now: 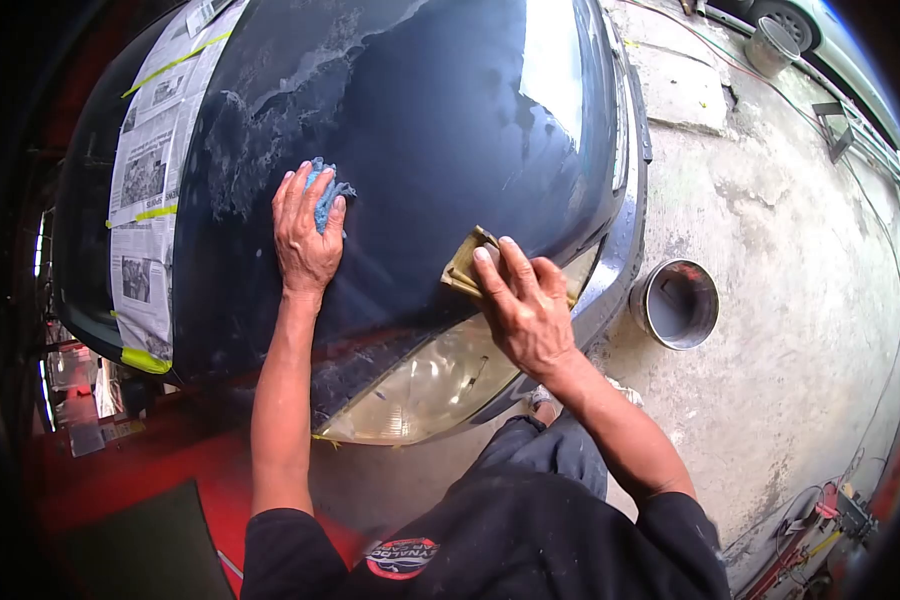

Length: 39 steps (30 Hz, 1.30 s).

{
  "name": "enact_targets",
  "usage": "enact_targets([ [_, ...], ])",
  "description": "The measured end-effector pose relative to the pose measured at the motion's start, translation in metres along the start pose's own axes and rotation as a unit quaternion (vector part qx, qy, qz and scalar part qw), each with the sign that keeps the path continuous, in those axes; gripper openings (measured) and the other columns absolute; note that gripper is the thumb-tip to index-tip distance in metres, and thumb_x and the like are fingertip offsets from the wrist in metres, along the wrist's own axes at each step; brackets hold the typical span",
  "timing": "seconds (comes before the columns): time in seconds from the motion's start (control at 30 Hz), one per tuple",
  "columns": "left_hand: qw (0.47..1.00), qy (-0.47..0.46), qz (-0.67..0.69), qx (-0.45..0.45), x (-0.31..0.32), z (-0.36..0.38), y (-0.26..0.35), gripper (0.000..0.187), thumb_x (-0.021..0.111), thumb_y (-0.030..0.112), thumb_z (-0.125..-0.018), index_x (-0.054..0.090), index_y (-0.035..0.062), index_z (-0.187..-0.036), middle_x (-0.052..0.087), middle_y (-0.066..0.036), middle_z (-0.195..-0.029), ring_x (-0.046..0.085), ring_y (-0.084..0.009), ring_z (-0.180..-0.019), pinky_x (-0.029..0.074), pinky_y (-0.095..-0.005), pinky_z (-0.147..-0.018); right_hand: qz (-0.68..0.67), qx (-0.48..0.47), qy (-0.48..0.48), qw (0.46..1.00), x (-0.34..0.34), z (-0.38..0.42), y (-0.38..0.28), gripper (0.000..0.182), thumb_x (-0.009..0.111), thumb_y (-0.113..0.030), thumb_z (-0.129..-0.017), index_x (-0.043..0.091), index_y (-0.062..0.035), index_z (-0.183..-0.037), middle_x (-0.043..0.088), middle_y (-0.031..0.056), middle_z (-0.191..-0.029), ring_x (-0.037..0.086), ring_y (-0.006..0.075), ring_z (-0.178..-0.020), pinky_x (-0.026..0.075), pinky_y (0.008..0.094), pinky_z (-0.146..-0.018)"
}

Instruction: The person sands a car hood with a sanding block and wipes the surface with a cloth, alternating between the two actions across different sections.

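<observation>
A dark car hood (pixel 420 130) fills the middle of the view, wet and shiny in part, with cloudy grey patches at its upper left. My left hand (pixel 307 230) rests on the hood with its fingers closed over a crumpled blue cloth (pixel 330 195). Near the front edge, just above the headlight (pixel 420 385), my right hand (pixel 525 305) grips a folded piece of tan sandpaper (pixel 462 265) against the surface. Part of the sandpaper is hidden under the fingers.
Newspaper (pixel 150 190) with yellow tape covers the windshield side. A bucket of grey liquid (pixel 678 304) stands on the concrete floor (pixel 770 400) at the right. Another bucket (pixel 772 46) and a silver car (pixel 850 50) are farther back, with a hose along the floor.
</observation>
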<state>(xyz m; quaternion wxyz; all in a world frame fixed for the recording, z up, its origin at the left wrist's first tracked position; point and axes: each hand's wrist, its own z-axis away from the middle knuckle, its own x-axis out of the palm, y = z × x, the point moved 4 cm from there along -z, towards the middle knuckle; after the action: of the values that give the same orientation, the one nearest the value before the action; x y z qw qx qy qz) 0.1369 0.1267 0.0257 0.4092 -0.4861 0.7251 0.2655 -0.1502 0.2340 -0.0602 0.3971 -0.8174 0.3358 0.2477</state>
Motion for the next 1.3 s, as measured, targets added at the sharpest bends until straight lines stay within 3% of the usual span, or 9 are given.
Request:
enact_targets([
  [0.23,1.0,-0.003,-0.007,-0.011,-0.003,0.002,0.002,0.037,0.067,0.028,-0.102,0.072,0.0102,-0.134,0.064,-0.017,-0.145,0.055,-0.0413,-0.138,0.04,-0.0512,-0.12,0.084,0.104,-0.025,0.991,-0.009,-0.134,0.084,0.044,0.066,-0.019,-0.102,0.06,-0.0122,-0.146,0.067,0.017,-0.131,0.064,0.0413,-0.104,0.05,0.0517,-0.09],
  [0.43,1.0,-0.006,0.0,-0.018,0.0,0.001,-0.001,0.038,0.065,0.031,-0.103,0.071,0.0103,-0.135,0.063,-0.017,-0.147,0.054,-0.0411,-0.141,0.039,-0.051,-0.121,0.012,-0.07,-0.062,0.995,-0.002,-0.044,0.012,0.059,0.06,-0.007,-0.092,0.058,-0.0141,-0.15,0.055,0.0156,-0.147,0.056,0.0376,-0.103,0.05,0.0495,-0.092],
  [0.5,1.0,-0.002,-0.003,-0.021,-0.003,0.0,0.001,0.037,0.07,0.027,-0.1,0.072,0.0118,-0.134,0.064,-0.016,-0.146,0.054,-0.0412,-0.139,0.042,-0.0509,-0.12,0.039,-0.061,-0.064,0.995,0.0,-0.093,0.041,0.058,0.076,-0.018,-0.091,0.059,-0.0122,-0.146,0.064,0.0157,-0.134,0.065,0.0376,-0.104,0.048,0.0449,-0.095],
  [0.63,1.0,-0.004,0.0,-0.031,-0.001,0.002,0.0,0.036,0.068,0.027,-0.101,0.071,0.0136,-0.135,0.063,-0.013,-0.147,0.053,-0.0409,-0.14,0.042,-0.0506,-0.12,0.101,0.08,-0.055,0.99,0.007,-0.199,0.093,0.045,0.064,-0.026,-0.102,0.058,-0.0154,-0.146,0.07,0.0182,-0.125,0.065,0.0449,-0.098,0.052,0.0527,-0.089],
  [0.7,0.999,-0.001,0.002,-0.034,-0.003,0.002,0.001,0.036,0.068,0.027,-0.101,0.071,0.0134,-0.135,0.063,-0.014,-0.147,0.053,-0.0409,-0.14,0.042,-0.0506,-0.12,0.11,0.106,-0.094,0.984,0.012,-0.187,0.085,0.053,0.063,-0.018,-0.1,0.053,-0.0149,-0.152,0.068,0.0174,-0.13,0.066,0.0403,-0.099,0.051,0.0501,-0.091],
  [0.8,0.999,-0.001,0.001,-0.04,-0.004,0.002,0.0,0.036,0.069,0.026,-0.1,0.072,0.0137,-0.135,0.063,-0.013,-0.148,0.053,-0.041,-0.141,0.042,-0.0508,-0.12,0.094,-0.056,-0.184,0.977,0.011,-0.077,0.017,0.077,0.061,-0.002,-0.086,0.043,-0.0028,-0.16,0.054,0.0194,-0.152,0.052,0.0339,-0.139,0.039,0.0485,-0.111],
  [0.97,0.999,-0.009,0.001,-0.046,0.0,0.003,0.0,0.038,0.07,0.028,-0.099,0.072,0.0137,-0.134,0.062,-0.014,-0.148,0.051,-0.0415,-0.141,0.041,-0.0507,-0.12,0.009,-0.088,-0.012,0.996,-0.011,-0.05,0.049,0.06,0.066,-0.007,-0.092,0.058,-0.0097,-0.151,0.061,0.0209,-0.138,0.059,0.0401,-0.112,0.05,0.0489,-0.095],
  [1.13,0.999,-0.003,0.008,-0.034,-0.001,0.002,0.0,0.037,0.069,0.028,-0.1,0.073,0.0113,-0.133,0.064,-0.016,-0.146,0.053,-0.0417,-0.14,0.041,-0.051,-0.12,0.132,0.108,0.037,0.985,-0.004,-0.08,0.076,0.057,0.067,-0.011,-0.094,0.057,-0.0067,-0.15,0.063,0.0216,-0.125,0.061,0.0378,-0.106,0.052,0.0468,-0.088],
  [1.3,1.0,-0.009,-0.004,-0.018,0.0,0.0,0.001,0.037,0.067,0.029,-0.102,0.072,0.0112,-0.134,0.063,-0.017,-0.146,0.053,-0.0413,-0.14,0.041,-0.0509,-0.121,-0.018,-0.043,-0.02,0.999,-0.006,0.0,-0.005,0.061,0.072,-0.008,-0.088,0.058,-0.0062,-0.148,0.059,0.0221,-0.138,0.06,0.0361,-0.118,0.042,0.0456,-0.105],
])
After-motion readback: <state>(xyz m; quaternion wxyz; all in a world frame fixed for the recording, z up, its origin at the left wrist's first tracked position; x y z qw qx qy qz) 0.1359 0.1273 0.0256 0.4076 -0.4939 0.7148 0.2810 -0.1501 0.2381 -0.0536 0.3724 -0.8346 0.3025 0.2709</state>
